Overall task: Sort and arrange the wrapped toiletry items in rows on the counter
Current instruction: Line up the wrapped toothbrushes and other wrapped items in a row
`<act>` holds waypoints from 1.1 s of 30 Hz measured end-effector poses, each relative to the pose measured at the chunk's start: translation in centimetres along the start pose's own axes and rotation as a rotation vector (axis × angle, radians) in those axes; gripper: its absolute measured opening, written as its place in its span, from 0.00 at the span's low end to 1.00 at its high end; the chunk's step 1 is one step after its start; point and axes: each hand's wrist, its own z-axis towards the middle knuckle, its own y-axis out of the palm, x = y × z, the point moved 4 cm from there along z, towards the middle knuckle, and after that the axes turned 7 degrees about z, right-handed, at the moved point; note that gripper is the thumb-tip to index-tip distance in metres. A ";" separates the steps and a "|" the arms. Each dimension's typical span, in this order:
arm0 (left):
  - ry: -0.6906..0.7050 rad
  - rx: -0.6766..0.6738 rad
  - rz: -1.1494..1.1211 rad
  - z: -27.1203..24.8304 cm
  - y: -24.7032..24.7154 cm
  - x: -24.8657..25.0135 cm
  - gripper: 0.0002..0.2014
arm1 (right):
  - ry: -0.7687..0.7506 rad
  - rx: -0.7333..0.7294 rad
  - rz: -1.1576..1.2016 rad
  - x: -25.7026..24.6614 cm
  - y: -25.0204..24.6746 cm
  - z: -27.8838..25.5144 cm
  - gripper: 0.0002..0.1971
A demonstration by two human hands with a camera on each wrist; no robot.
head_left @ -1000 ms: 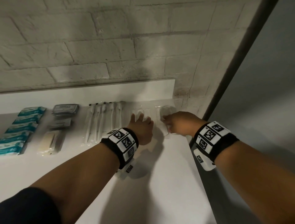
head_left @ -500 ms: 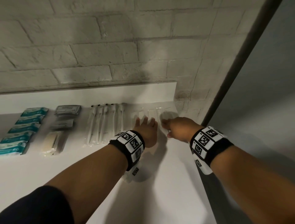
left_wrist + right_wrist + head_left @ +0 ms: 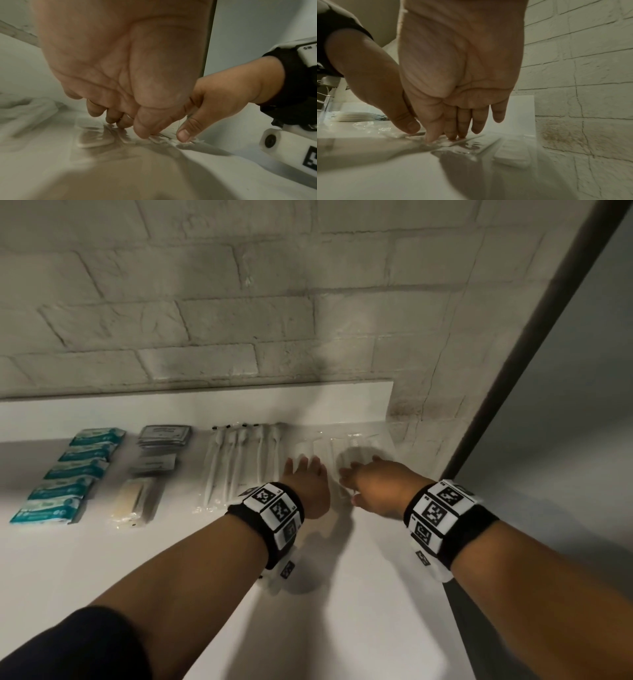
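Several clear-wrapped packets (image 3: pixel 356 445) lie at the right end of the white counter (image 3: pixel 342 611), close to the backsplash. My left hand (image 3: pixel 303 465) rests palm down on the left ones, its straight fingertips (image 3: pixel 109 120) touching the crinkled plastic (image 3: pixel 96 136). Just to its right, my right hand (image 3: pixel 352 477) presses its thumb and straight fingers (image 3: pixel 462 135) onto a clear wrapper (image 3: pixel 510 152). The two hands nearly touch. What lies under the palms is hidden.
Left of the hands stand rows of wrapped toothbrushes (image 3: pixel 239 463), grey sachets (image 3: pixel 164 436), a beige packet (image 3: pixel 135 501) and teal packets (image 3: pixel 68 474). A brick wall (image 3: pixel 239 302) backs the counter. Its right edge drops off beside a dark post (image 3: pixel 513 378).
Both hands have slid a little towards the wall over the clear packets. The right hand's fingers, curled a second ago, now lie straighter on the plastic.
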 end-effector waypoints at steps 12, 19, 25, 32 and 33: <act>-0.073 -0.106 0.049 -1.2 -0.2 -2.4 0.34 | -0.061 0.003 -0.024 -2.7 0.6 1.8 0.26; -0.075 -0.112 0.041 -1.2 -0.3 -2.5 0.34 | -0.053 0.009 -0.032 -2.5 0.7 1.8 0.27; -0.023 0.020 0.036 -1.4 -0.6 -1.7 0.35 | 0.009 0.059 0.018 -1.9 0.0 1.1 0.28; 0.047 0.018 0.116 -1.8 -1.0 -0.2 0.33 | 0.097 0.068 0.065 0.0 0.4 0.5 0.24; 0.044 0.030 0.115 -1.8 -1.1 -0.2 0.33 | 0.101 0.083 0.088 0.2 0.3 0.3 0.24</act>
